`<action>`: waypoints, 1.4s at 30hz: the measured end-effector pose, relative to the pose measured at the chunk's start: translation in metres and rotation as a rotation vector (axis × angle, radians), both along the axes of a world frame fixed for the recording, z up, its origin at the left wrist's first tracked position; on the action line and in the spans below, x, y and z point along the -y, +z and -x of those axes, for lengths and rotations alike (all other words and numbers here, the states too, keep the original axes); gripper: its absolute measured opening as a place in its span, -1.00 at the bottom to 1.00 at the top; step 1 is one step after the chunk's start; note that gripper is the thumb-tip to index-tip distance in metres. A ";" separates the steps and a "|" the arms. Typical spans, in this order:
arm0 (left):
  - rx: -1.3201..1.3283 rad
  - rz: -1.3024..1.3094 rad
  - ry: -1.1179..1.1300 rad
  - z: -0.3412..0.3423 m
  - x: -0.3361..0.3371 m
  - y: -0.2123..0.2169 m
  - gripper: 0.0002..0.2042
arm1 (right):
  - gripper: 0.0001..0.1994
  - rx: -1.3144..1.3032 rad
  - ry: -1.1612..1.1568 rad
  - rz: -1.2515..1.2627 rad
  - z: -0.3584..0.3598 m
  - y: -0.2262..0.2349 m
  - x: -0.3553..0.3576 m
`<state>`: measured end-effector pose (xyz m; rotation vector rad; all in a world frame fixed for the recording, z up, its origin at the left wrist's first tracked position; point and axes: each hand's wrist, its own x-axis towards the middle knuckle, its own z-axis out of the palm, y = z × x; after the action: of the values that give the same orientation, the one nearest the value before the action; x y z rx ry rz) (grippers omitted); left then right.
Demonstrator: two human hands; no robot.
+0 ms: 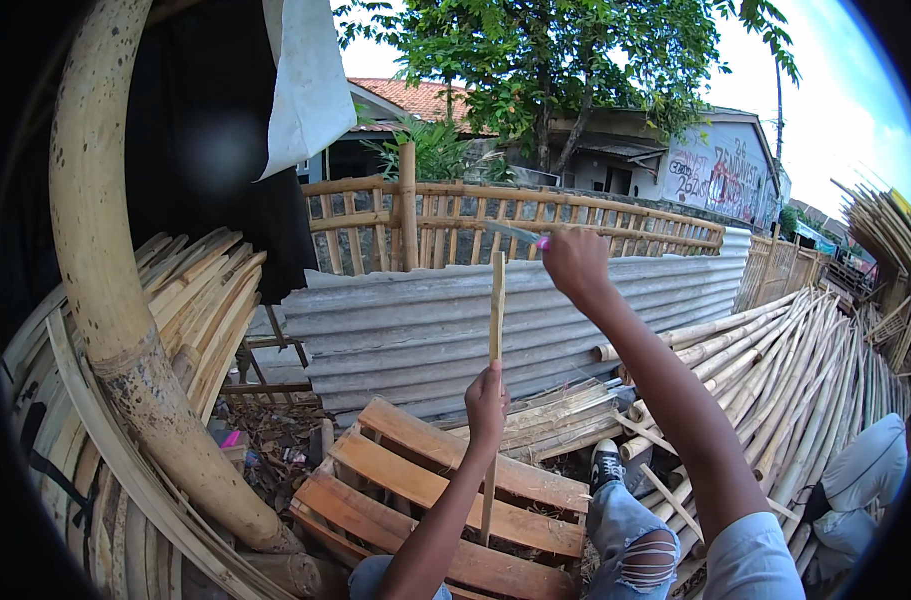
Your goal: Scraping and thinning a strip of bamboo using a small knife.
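Observation:
My left hand [486, 402] grips a thin bamboo slat [495, 310] about halfway up and holds it upright, its lower end down near the wooden pallet [415, 480]. My right hand [575, 262] is raised above the slat's top end and is closed on a knife [515, 233] with a pinkish handle, its blade pointing left. The blade hangs a little above and beside the slat's tip, not touching it. My knees in torn jeans [630, 545] and a dark shoe [606, 465] show below.
A thick curved bamboo pole [115, 300] and stacked split slats [200, 300] stand at left. Corrugated sheets [425, 330] lean on a bamboo fence [495, 215]. Long bamboo poles [795, 370] are piled at right, where another person in pale clothing [865, 470] sits.

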<state>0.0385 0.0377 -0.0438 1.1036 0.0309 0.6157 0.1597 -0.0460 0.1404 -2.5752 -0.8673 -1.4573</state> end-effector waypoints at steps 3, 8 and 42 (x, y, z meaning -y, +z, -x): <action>0.019 -0.021 -0.145 0.013 0.033 0.008 -0.61 | -0.78 -0.035 -0.121 -0.231 -0.033 0.051 0.029; 0.034 0.021 -0.075 0.002 0.017 -0.004 -0.67 | -0.60 -0.360 0.317 -0.389 -0.021 -0.004 0.054; 0.066 -0.063 0.026 0.018 0.015 0.010 -0.63 | -0.55 -0.275 0.363 0.495 0.077 -0.062 0.053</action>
<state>0.0203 0.0230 -0.0341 1.1449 -0.0311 0.6800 0.0826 -0.0987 0.0786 -2.6305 -1.7078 -0.8454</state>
